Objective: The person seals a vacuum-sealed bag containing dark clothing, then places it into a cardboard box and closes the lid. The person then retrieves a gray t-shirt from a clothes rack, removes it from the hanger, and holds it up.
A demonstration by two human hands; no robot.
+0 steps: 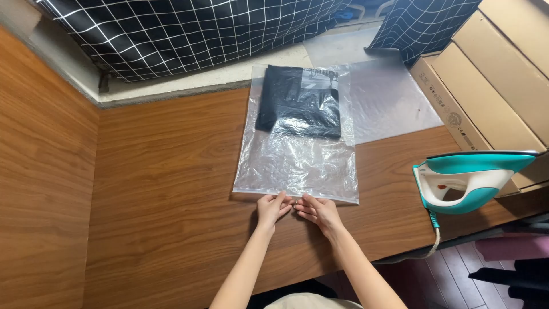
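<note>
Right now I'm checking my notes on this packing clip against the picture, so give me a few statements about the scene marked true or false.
1. Both hands, the left hand and the right hand, press the near edge of the clear plastic bag. True.
2. The folded black garment lies beside the bag. False: it is inside, at the far end.
3. The teal and white iron stands right of the bag. True.
4. The right hand holds the iron. False: they are apart.
5. The bag lies on a wooden table. True.
</note>
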